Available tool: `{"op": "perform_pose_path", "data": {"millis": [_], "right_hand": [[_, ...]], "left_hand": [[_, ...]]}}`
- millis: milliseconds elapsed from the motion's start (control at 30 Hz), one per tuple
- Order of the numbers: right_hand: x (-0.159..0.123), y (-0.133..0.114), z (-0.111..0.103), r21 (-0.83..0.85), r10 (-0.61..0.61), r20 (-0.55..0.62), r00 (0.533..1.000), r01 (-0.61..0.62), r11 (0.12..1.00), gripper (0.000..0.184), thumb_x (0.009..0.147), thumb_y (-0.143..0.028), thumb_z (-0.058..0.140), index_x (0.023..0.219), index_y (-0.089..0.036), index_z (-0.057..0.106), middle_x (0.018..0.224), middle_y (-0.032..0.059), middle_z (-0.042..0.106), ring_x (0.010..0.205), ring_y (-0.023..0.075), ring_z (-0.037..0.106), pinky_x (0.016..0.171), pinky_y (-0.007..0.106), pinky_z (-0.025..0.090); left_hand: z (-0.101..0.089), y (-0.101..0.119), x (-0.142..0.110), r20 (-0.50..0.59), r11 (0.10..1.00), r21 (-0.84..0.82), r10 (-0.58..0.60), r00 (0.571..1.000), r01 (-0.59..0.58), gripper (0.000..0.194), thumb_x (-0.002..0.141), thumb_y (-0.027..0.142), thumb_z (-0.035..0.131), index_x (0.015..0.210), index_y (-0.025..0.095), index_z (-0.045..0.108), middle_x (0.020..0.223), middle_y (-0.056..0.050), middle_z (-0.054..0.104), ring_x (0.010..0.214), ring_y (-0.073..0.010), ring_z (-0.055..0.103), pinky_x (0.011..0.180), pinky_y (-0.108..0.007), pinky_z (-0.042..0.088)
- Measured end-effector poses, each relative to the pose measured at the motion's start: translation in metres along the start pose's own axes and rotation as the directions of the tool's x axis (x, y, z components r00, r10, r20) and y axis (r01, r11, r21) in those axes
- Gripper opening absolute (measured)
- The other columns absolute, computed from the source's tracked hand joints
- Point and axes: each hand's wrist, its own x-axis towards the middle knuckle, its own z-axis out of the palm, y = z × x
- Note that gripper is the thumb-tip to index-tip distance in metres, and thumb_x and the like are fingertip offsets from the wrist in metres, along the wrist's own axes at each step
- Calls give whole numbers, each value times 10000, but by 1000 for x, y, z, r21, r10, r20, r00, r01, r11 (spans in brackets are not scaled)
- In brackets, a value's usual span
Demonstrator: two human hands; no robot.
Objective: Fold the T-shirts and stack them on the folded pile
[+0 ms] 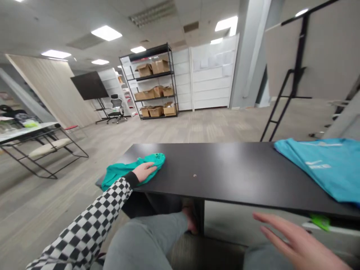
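At the far left, a white-topped table on a black metal frame (30, 129) is standing well apart from the work, with a cream cushion (49, 148) resting on the frame's lower level. Beyond it, a dark wall screen on a wheeled stand (89, 85), a mesh office chair (116, 108) and a black wire shelving rack loaded with cardboard boxes (149, 80) are lining the far floor.

The left hand (144, 171), in a checkered sleeve (84, 221), is lying on a crumpled teal-green cloth (126, 173) at the near left end of the black table (225, 165); the cloth is spilling over the table's edge, and whether the fingers are gripping it is hard to tell. A wide stretch of tabletop is separating it from a folded blue T-shirt (323, 168) running past the right end. Below the front edge, the right hand (292, 240) is open with fingers spread, holding nothing, just above a grey trouser leg (264, 258) and near a bright green tag (320, 222).
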Motion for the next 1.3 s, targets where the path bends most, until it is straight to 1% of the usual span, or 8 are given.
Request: {"op": "perform_pose_path", "data": {"millis": [167, 267, 433, 633, 900, 1000, 1100, 1300], "right_hand": [[63, -91, 44, 40, -73, 87, 994, 69, 997, 645, 1027, -464, 685, 1644, -301, 593, 1594, 165, 664, 1512, 390, 602, 1322, 636, 425], [88, -113, 70, 41, -98, 51, 994, 95, 995, 429, 967, -239, 671, 1389, -292, 723, 1476, 150, 713, 1441, 376, 630, 1340, 726, 306], [90, -106, 60, 158, 86, -124, 989, -66, 985, 115, 937, -212, 635, 1030, -270, 669, 1103, 85, 788, 1042, 296, 742, 961, 462, 596], [93, -97, 10, 142, 205, -310, 928, -168, 975, 206, 1020, -462, 687, 944, -270, 682, 862, 36, 750, 780, 241, 697, 711, 338, 491], [135, -36, 17, 630, 575, -382, 724, -251, 735, 496, 875, -722, 798, 932, -243, 681, 687, -15, 644, 572, 175, 565, 528, 291, 429], [163, -30, 39, 854, 696, -247, 674, -187, 485, 543, 805, -743, 832, 944, -250, 651, 770, 11, 697, 663, 208, 680, 608, 338, 580], [192, -44, 60, 921, 625, -156, 765, -116, 371, 515, 894, -714, 777, 1127, -271, 651, 1062, 80, 809, 962, 273, 809, 870, 445, 685], [215, -45, 61, 577, 366, -303, 880, -136, 805, 741, 1046, -624, 649, 1671, -259, 489, 1769, 172, 480, 1659, 340, 439, 1363, 588, 361]], "left_hand": [[76, 90, -59, 234, 666, -741, 367, 900, -79, 632, 1014, 706, 691, 1380, 201, 793, 1182, -150, 852, 1086, -338, 821, 981, -497, 666], [98, 125, -80, 190, 460, -888, 409, 892, -22, 511, 992, 618, 797, 1281, 198, 829, 1145, -129, 861, 1055, -316, 830, 975, -464, 675], [79, 123, -62, -97, 283, -952, 83, 992, -117, 490, 901, 586, 905, 1116, 158, 804, 979, -112, 855, 888, -268, 832, 802, -373, 700], [33, 102, -43, -236, 305, -930, -75, 969, -203, 460, 960, 624, 818, 917, 220, 602, 604, 62, 615, 357, -106, 503, 304, -184, 304], [51, 102, -12, -89, 168, -984, -218, 972, -53, 230, 1102, 401, 620, 1083, 192, 715, 978, -70, 805, 726, -147, 760, 650, -246, 635], [70, 109, -1, -174, 233, -963, -169, 970, -132, 296, 1082, 339, 585, 1347, 282, 702, 1480, -111, 736, 1205, -205, 790, 1012, -342, 662], [95, 121, 1, -329, 448, -852, -57, 943, -270, 485, 1053, 354, 573, 1536, 358, 616, 1751, -82, 520, 1572, -273, 569, 1204, -444, 573], [161, 145, -35, -56, 764, -411, 523, 850, -497, 373, 1052, 344, 633, 1382, 242, 773, 1411, -142, 785, 1321, -311, 739, 1210, -563, 567]]}}
